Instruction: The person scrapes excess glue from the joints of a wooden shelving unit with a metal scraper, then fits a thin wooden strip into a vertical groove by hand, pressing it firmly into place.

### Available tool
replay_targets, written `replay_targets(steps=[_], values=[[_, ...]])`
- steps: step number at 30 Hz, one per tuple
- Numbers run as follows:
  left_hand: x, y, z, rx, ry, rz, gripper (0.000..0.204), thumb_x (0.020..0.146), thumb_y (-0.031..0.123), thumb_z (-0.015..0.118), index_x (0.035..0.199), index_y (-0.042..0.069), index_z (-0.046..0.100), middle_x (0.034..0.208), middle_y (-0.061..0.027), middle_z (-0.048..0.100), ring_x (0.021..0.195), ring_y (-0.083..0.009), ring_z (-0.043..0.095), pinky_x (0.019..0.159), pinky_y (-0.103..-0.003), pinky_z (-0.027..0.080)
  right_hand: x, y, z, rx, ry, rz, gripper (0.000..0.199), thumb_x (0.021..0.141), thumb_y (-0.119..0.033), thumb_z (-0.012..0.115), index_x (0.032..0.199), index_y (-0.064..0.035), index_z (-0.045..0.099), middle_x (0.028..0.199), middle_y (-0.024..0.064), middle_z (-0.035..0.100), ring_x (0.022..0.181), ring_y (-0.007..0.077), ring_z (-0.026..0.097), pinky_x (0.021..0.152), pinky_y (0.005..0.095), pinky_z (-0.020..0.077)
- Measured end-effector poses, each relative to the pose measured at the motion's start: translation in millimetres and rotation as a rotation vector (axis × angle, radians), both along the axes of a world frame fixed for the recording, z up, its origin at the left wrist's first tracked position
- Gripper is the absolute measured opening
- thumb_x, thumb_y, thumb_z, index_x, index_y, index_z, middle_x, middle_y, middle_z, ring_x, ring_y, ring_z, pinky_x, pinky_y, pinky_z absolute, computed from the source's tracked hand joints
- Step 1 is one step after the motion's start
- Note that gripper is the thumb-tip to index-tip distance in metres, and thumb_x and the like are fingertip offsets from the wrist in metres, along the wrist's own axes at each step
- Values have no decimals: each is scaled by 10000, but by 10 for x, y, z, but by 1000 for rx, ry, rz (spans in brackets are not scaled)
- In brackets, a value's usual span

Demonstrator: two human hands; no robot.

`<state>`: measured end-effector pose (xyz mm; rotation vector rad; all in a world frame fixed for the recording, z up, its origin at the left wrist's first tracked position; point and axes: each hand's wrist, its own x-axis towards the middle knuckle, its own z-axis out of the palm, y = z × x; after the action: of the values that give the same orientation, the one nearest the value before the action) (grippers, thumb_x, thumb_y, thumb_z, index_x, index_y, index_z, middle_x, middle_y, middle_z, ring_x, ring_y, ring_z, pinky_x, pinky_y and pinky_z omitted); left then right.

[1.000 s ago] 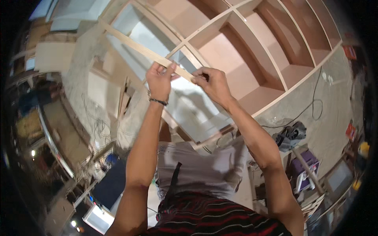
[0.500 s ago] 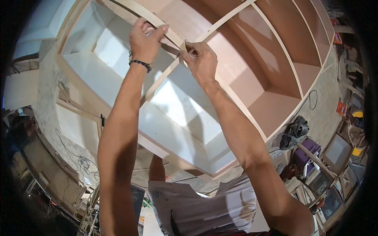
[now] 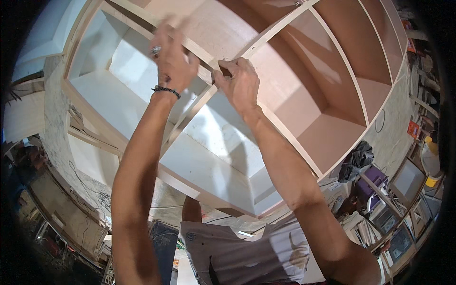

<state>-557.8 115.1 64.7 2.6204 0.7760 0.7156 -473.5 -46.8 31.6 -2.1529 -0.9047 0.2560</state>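
A large wooden cabinet frame lies open in front of me, its compartments edged with pale wood strips. At the crossing of the dividers, my right hand (image 3: 239,83) is closed, thumb and fingers pinched on the end of a pale wood edge strip (image 3: 198,51); its fingertips partly hide the joint. Over the white-lined compartment (image 3: 95,85) at the left, my left hand (image 3: 172,61) is open beside the same strip, fingers spread and blurred. It wears a ring and a dark braided bracelet (image 3: 166,90). Whether its fingertips touch the strip, I cannot tell.
Pinkish-brown compartments (image 3: 332,128) fill the cabinet's right side. A black plastic bag (image 3: 357,159) and a purple box (image 3: 372,183) lie on the floor at right, near stacked wood scraps. At left, a tangled cable (image 3: 102,197) lies on concrete beside a wooden panel (image 3: 66,209).
My left hand has let go of the strip's edge and opened, its fingers now spread and moving. My right hand stays at the divider joint, shifted slightly left and down.
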Motion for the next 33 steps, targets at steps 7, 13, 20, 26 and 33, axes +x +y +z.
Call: replay_targets(steps=[7, 13, 20, 26, 33], values=[[73, 149, 39, -135, 433, -645, 334, 770, -15, 729, 1083, 100, 730, 1037, -25, 683, 1095, -227, 648, 1186, -548, 335, -6, 7, -54, 35, -24, -1, 224, 744, -152, 824, 959, -93, 800, 871, 75, 664, 882, 270, 658, 743, 412, 570], [127, 244, -109, 3, 237, -818, 259, 779, 51, 769, 1034, 75, 732, 971, -21, 676, 902, -229, 667, 847, -370, 583, 10, -84, 51, 2, 55, 46, 305, 759, -129, 826, 1056, -72, 783, 948, 93, 684, 928, 293, 657, 790, 417, 567], [125, 270, -140, 58, 230, -850, 189, 828, 110, 754, 1009, 95, 702, 1015, -21, 669, 904, -226, 679, 850, -364, 569, 317, -1260, 38, -77, 86, -303, 361, 879, -168, 782, 1215, -49, 724, 1120, 149, 709, 1009, 306, 668, 866, 404, 549], [125, 300, -148, 32, 280, -849, 153, 869, 114, 713, 1019, 95, 690, 1036, -22, 658, 886, -236, 672, 773, -366, 568, 278, -1427, -137, -261, 306, -330, 336, 997, -281, 670, 1218, -34, 732, 1035, 157, 736, 746, 234, 689, 701, 366, 559], [122, 317, -132, 67, 249, -837, 179, 837, 101, 738, 1009, 90, 690, 1035, -19, 661, 870, -235, 677, 732, -367, 574, 249, -1412, -98, -349, 285, -330, 328, 1015, -322, 620, 1128, -50, 762, 979, 164, 757, 695, 261, 708, 694, 397, 563]])
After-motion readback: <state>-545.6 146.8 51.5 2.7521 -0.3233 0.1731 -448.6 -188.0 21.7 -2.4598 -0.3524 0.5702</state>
